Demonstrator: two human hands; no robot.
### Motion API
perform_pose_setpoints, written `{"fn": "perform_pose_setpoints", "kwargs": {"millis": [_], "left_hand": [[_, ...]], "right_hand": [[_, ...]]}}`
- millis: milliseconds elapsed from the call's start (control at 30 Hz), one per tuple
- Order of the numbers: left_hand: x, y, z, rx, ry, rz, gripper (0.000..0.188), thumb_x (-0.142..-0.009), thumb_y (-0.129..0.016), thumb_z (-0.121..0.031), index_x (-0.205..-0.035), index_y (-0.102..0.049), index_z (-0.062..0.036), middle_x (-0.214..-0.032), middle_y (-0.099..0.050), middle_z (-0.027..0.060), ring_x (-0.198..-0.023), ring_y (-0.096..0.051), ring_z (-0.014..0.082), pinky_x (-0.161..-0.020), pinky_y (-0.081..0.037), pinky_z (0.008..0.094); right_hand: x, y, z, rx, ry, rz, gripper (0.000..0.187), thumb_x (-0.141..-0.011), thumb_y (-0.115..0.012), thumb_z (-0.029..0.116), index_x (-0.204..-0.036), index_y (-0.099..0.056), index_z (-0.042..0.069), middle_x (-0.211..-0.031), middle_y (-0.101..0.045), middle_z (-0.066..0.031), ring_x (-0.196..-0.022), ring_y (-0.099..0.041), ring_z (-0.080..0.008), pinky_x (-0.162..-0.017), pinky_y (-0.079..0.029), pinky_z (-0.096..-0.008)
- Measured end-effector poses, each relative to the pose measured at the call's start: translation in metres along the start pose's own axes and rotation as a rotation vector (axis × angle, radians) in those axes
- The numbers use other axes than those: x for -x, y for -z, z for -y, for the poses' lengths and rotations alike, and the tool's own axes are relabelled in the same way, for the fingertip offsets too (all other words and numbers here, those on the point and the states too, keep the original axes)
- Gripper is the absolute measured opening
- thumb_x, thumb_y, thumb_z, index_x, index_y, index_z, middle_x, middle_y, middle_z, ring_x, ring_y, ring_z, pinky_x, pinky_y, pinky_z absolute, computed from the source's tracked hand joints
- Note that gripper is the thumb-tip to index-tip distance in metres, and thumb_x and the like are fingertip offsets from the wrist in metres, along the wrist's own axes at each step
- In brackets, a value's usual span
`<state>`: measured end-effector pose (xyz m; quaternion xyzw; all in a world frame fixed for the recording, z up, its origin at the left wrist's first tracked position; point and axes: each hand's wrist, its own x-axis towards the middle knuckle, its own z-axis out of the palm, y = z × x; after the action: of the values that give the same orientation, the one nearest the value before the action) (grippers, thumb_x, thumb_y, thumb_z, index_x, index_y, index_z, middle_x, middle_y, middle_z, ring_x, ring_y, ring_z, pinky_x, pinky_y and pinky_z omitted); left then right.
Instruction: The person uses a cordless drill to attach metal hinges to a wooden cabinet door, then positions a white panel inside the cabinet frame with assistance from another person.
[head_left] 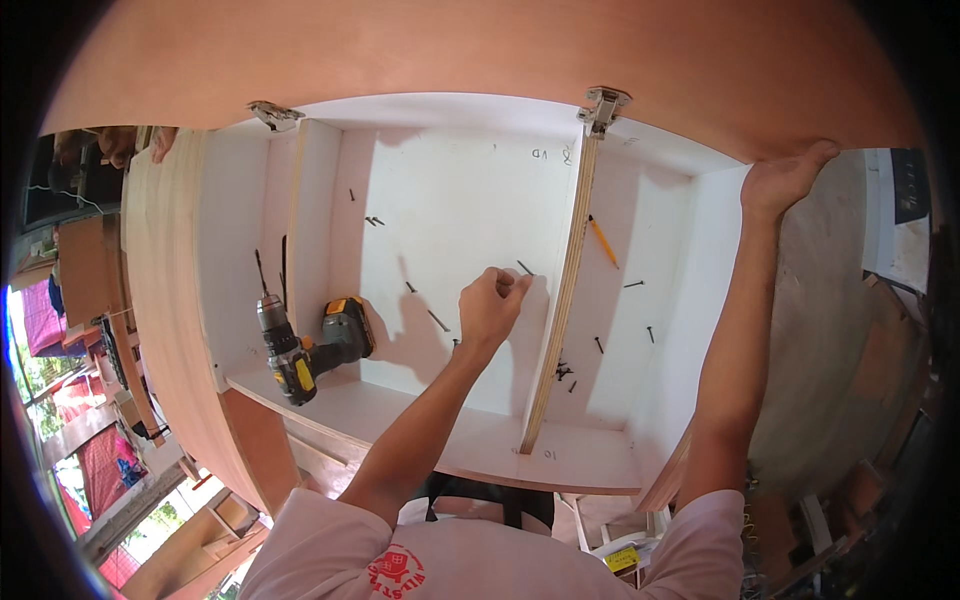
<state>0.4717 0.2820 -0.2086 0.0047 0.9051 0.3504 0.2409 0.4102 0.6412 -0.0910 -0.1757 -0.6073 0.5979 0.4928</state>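
My left hand (490, 305) is raised over the white interior of a cabinet (460, 190), thumb and fingers pinched together. A dark screw (525, 267) shows at its fingertips and looks held there. At the upper right, my right hand (785, 182) grips the edge of a brown cabinet door (480, 55), its fingers partly hidden. Hinges (605, 108) join this door to the cabinet's dividers. Left of my left hand, a black and yellow cordless drill (290, 365) rests at the cabinet's near edge, bit pointing away.
Loose screws (438, 320) lie scattered on the white panel, with more screws (563, 371) beyond the upright divider (565, 290). A yellow pencil (603, 242) lies there too. Another person's hand (162, 143) touches the wooden side at far left. Timber and cloth clutter the left background.
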Motion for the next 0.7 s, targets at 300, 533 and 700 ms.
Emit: {"fn": "perform_pose_setpoints", "kwargs": {"millis": [300,533,700], "left_hand": [[0.012,-0.027,0.007,-0.031,-0.102,-0.193,0.016,-0.091,-0.072,-0.020,-0.094,-0.069,-0.0047,-0.080,-0.071,0.0088,-0.070,-0.069,0.0238,-0.064,-0.053,0.0370],[0.018,0.055,0.044,0.052,0.011,-0.341,0.019,-0.092,-0.072,-0.019,-0.095,-0.072,-0.0010,-0.081,-0.075,0.0129,-0.070,-0.072,0.0218,-0.067,-0.056,0.0351],[0.017,0.059,0.048,0.053,0.066,-0.242,0.025,-0.093,-0.071,-0.023,-0.095,-0.073,0.0014,-0.081,-0.075,0.0150,-0.072,-0.073,0.0242,-0.068,-0.056,0.0359]], "right_hand": [[-0.007,0.014,-0.013,0.032,-0.090,-0.174,0.072,-0.109,-0.035,0.053,-0.161,-0.023,0.004,-0.166,-0.024,-0.0157,-0.150,-0.024,-0.0267,-0.125,-0.016,-0.0416],[-0.004,0.001,-0.004,-0.019,0.178,0.078,0.073,-0.108,-0.036,0.049,-0.158,-0.023,-0.003,-0.164,-0.025,-0.0224,-0.148,-0.027,-0.0353,-0.125,-0.013,-0.0410],[-0.002,-0.004,0.000,0.069,0.146,-0.040,0.080,-0.103,-0.043,0.054,-0.159,-0.023,0.001,-0.163,-0.025,-0.0216,-0.148,-0.028,-0.0353,-0.123,-0.019,-0.0417]]}}
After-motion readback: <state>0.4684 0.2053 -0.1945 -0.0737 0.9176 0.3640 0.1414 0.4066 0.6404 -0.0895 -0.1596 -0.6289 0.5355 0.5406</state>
